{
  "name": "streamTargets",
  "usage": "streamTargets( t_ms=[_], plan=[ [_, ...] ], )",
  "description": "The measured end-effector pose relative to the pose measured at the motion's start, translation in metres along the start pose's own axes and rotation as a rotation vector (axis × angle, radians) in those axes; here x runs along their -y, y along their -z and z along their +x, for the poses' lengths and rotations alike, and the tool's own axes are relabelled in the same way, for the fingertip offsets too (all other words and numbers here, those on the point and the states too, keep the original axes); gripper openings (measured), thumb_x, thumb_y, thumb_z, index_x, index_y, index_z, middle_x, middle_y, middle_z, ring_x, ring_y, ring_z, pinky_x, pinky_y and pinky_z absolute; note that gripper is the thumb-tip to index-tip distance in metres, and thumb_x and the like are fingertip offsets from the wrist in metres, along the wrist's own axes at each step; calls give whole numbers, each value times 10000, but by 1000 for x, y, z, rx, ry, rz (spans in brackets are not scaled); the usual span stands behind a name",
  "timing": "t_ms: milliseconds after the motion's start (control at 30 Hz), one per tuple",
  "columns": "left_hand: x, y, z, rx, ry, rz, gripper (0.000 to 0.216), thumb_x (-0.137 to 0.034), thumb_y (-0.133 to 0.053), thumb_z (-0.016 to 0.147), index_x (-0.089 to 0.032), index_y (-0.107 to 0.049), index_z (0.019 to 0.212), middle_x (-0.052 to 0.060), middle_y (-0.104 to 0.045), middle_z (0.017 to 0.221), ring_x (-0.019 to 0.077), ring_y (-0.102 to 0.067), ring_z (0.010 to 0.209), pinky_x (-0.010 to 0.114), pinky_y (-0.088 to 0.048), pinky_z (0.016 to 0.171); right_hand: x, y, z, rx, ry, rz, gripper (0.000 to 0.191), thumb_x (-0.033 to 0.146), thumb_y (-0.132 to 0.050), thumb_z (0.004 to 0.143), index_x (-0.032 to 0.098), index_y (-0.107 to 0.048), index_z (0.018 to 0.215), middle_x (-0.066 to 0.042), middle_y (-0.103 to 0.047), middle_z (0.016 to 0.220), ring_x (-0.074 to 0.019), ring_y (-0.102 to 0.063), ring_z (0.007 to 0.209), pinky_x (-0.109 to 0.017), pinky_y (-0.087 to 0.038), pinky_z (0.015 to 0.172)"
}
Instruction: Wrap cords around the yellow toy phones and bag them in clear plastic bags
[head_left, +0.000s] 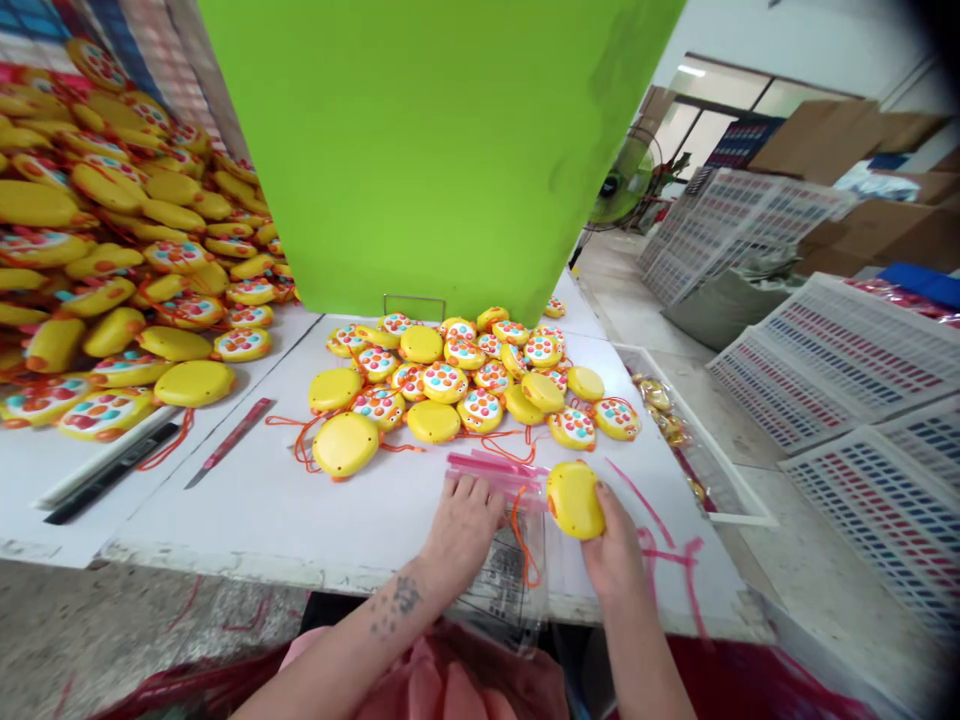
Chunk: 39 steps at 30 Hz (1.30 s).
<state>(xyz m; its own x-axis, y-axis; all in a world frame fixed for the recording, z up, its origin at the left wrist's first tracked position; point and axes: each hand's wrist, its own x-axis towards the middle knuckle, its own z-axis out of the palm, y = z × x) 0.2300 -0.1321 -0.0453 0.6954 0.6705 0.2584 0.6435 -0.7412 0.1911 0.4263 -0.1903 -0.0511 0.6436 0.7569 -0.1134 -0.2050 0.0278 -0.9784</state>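
Observation:
My right hand (616,540) holds a yellow oval toy (574,498) with its plain back showing; the thumb lies along its edge. An orange cord loop (524,550) hangs to the left of that toy. My left hand (466,522) rests with curled fingers on the pink top strip of clear plastic zip bags (501,575) at the table's front edge. Its fingertips are partly hidden. Just beyond both hands lies a loose pile of the same toys (444,382), some back up, others showing coloured dots on a white face.
A much larger heap of toys (142,230) fills the left side. Closer in lie a red craft knife (232,440) and a black strip (112,473). A green board (442,150) stands behind the pile. Pink strips (671,553) lie at right, near a white-rimmed crate (739,518) on the floor.

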Motion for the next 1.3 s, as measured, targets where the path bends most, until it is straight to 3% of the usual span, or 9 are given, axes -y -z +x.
streamTargets(
  t_ms=[167,333,600,733,833,933,1000,1167,1300],
  plan=[
    [3,-2,-5,-95,-134,-107,84,-171,-492,930,-152,-566,896,51,-583,901,214,-493,894,407,-365,957,2,-6,-3,32,-7,-78,400,484,-609,827,226,-617,1132,-49,-680,1155,-234,-654,960,-306,-551,713],
    [3,3,-7,-84,-238,-152,158,-165,-420,964,-147,-573,997,48,-593,909,207,-486,884,373,-388,904,10,-19,2,180,98,-325,472,484,-647,804,199,-618,1179,-79,-698,1106,-241,-648,919,-327,-530,747],
    [6,-2,-8,-240,-132,-261,176,-235,-452,962,-166,-612,936,56,-601,864,208,-505,842,376,-424,803,11,-58,4,648,319,-699,355,447,-473,920,259,-701,1117,-66,-708,1089,-252,-614,1048,-443,-424,999],
    [8,-2,-5,-341,-76,-378,103,-212,-500,939,-161,-590,941,94,-607,1078,233,-517,1029,410,-438,911,22,-46,1,369,389,-677,391,468,-445,922,214,-679,1106,-93,-667,1131,-246,-580,1082,-392,-442,959],
    [11,-1,-3,-333,-34,-485,54,-208,-539,916,-164,-568,929,113,-587,1178,245,-510,1123,432,-435,966,39,-19,-6,143,279,-686,435,505,-414,925,182,-671,789,-59,-682,775,-212,-618,763,-311,-482,707],
    [12,0,-3,-276,15,-565,27,-203,-554,902,-177,-560,903,117,-585,1225,249,-515,1159,449,-429,986,49,3,-18,366,174,-851,459,509,-470,897,193,-627,604,-14,-620,581,-177,-572,591,-272,-434,585],
    [11,2,-3,-244,55,-584,24,-207,-561,895,-183,-561,892,118,-581,1256,259,-507,1185,481,-402,1010,46,9,-25,491,139,-928,391,491,-512,875,199,-689,685,-19,-670,635,-190,-611,629,-269,-450,597],
    [11,6,-5,-198,125,-606,27,-208,-578,879,-196,-554,887,105,-593,1267,265,-498,1214,566,-257,1081,21,-4,-28,371,151,-885,474,467,-490,872,172,-628,1216,-96,-733,1003,-246,-675,872,-342,-516,785],
    [13,17,-2,-148,158,-688,39,-193,-586,868,-195,-555,844,78,-650,1124,246,-545,1117,513,-303,1046,10,-26,-27,315,210,-762,475,392,-502,870,185,-562,1293,-67,-730,897,-222,-669,781,-324,-529,701]
  ],
)
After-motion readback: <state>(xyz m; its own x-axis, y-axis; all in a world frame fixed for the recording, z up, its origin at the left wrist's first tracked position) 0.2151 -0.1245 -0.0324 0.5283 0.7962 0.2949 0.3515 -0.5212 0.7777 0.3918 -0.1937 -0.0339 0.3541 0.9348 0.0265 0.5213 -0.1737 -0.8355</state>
